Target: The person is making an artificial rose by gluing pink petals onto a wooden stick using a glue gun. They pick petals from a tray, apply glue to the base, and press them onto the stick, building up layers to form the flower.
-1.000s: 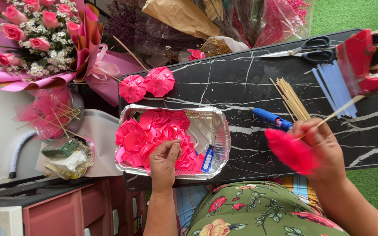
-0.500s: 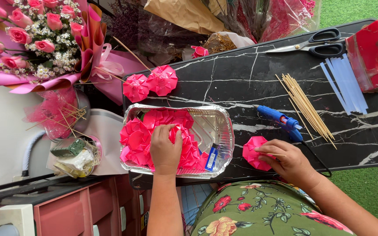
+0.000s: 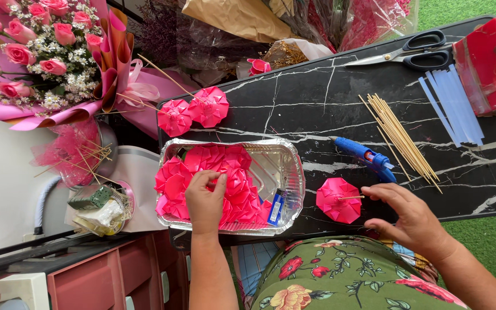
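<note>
My left hand (image 3: 205, 201) reaches into a foil tray (image 3: 295, 172) full of folded pink paper flowers (image 3: 225, 178), its fingers curled on one of them. A single pink paper flower on a thin stick (image 3: 338, 200) lies on the black marble table (image 3: 317, 97) beside the tray. Just right of that flower hovers my right hand (image 3: 410, 217). Its fingers are spread, and the fingertips sit at the stick's end. A blue glue gun (image 3: 368, 156) rests just beyond that flower.
A bundle of wooden skewers (image 3: 400, 138), pale blue strips (image 3: 454, 106), scissors (image 3: 414, 50) and a red tape dispenser (image 3: 486, 66) lie at the right. Two more pink paper flowers (image 3: 193, 109) sit past the tray. A rose bouquet (image 3: 35, 51) lies at the far left.
My right hand brought the flower on its stick down to the table beside the tray and let it go. My left hand dug deeper into the tray's flowers.
</note>
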